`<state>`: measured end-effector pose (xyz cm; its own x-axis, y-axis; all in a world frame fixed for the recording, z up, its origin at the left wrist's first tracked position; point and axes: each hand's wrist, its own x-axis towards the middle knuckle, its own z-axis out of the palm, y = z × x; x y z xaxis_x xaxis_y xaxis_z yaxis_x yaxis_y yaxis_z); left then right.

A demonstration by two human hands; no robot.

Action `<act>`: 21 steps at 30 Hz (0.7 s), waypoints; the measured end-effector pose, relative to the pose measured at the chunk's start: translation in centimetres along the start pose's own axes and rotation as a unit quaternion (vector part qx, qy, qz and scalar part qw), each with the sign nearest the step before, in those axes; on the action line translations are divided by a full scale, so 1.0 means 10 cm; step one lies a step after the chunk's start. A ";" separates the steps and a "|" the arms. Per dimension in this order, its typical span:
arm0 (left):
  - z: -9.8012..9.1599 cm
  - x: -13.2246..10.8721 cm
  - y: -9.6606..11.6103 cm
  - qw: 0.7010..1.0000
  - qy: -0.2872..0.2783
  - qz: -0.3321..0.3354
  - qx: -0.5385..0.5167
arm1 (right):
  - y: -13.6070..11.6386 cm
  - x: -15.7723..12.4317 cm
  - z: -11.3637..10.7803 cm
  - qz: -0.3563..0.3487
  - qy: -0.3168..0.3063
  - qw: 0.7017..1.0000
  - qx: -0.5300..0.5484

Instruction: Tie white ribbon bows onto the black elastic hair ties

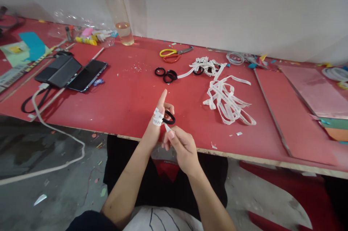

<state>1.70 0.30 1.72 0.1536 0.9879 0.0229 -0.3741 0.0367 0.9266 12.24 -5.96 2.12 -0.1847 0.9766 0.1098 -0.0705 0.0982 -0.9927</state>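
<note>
My left hand (pixel 160 111) is raised over the table's front edge, one finger pointing up and others curled. White printed ribbon (pixel 158 117) is wrapped in several turns around it. A black hair tie (pixel 170 117) sticks out on its palm side; how the fingers grip it is partly hidden. Just below, my right hand (pixel 181 146) is closed, pinching the pointed ribbon end between thumb and fingers. Further back lie several more black hair ties (pixel 160 71). To the right are a loose heap of printed ribbon (pixel 227 99) and a tangled bundle of white ribbon (pixel 208 66).
Yellow-and-red-handled scissors (pixel 174 54) lie at the back of the red table (pixel 130 89). A water bottle (pixel 119 13) stands by the wall. At left are a phone (pixel 87 75), a dark folded device (pixel 58 71) and a white cable (pixel 81 147). Coloured sheets (pixel 315 89) lie right.
</note>
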 end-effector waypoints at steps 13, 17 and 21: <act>-0.01 -0.03 0.04 0.998 0.045 -0.013 -0.042 | -0.03 -0.03 -0.08 -0.001 -0.045 0.991 -0.123; -0.01 -0.04 -0.03 0.997 0.071 0.013 0.034 | -0.07 -0.06 -0.09 0.012 -0.053 0.996 -0.071; -0.08 -0.01 -0.15 0.989 0.014 0.038 0.142 | -0.03 -0.14 -0.17 0.021 -0.047 0.998 -0.028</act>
<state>1.44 0.23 0.04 0.1080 0.9901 0.0891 -0.1111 -0.0770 0.9908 14.16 -7.01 2.19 -0.2770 0.9583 0.0706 -0.0075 0.0713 -0.9974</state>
